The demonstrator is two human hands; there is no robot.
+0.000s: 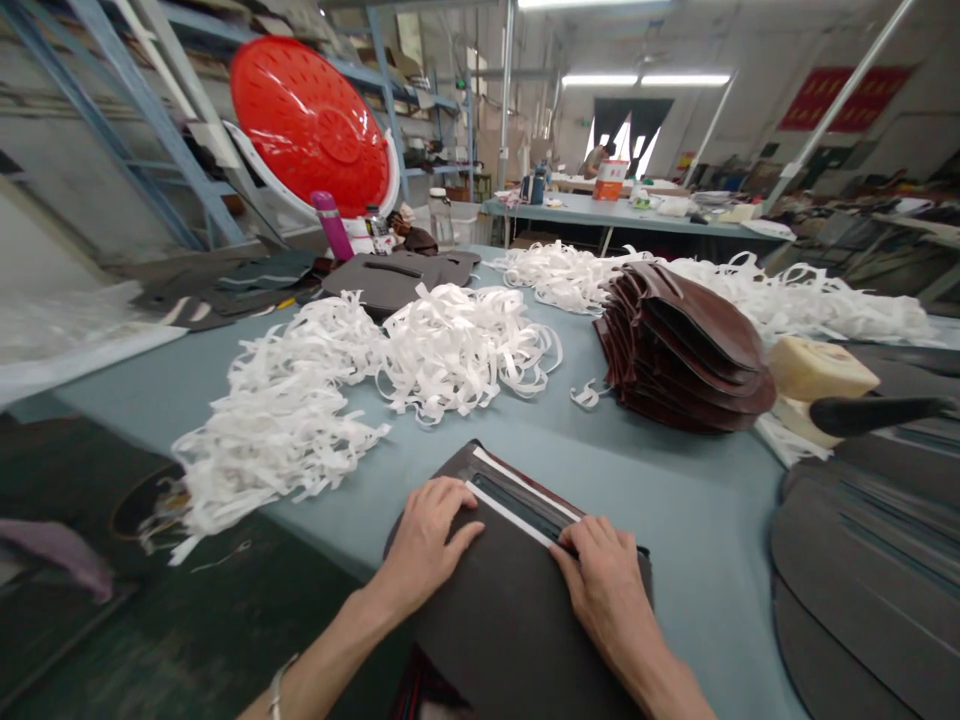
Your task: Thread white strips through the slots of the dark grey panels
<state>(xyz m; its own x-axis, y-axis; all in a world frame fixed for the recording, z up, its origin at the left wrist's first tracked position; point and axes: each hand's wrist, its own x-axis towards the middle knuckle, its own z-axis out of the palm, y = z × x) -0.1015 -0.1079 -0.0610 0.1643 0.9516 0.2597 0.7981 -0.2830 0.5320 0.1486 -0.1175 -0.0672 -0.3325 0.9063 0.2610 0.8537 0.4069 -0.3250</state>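
A dark grey leather-like panel (pixel 517 620) lies before me at the table's front edge. Two white strips run along a long slot in it, the nearer white strip (pixel 514 515) and the farther white strip (pixel 517 480). My left hand (pixel 433 530) rests on the panel's left part, thumb apart from the fingers, fingertips by the near strip's left end. My right hand (pixel 604 570) has its fingers bent over the slot's right end and its thumb at the near strip's right end, gripping the panel there. Brown material shows beneath the far edge.
Heaps of white strips (pixel 457 350) lie across the blue-grey table (pixel 360 530). A stack of brown leather pieces (pixel 682 350) stands beyond my right hand. Dark panels (pixel 870 570) and a yellowish block (pixel 821 375) are at right. Behind are a purple bottle (pixel 332 225) and red basin (pixel 311 125).
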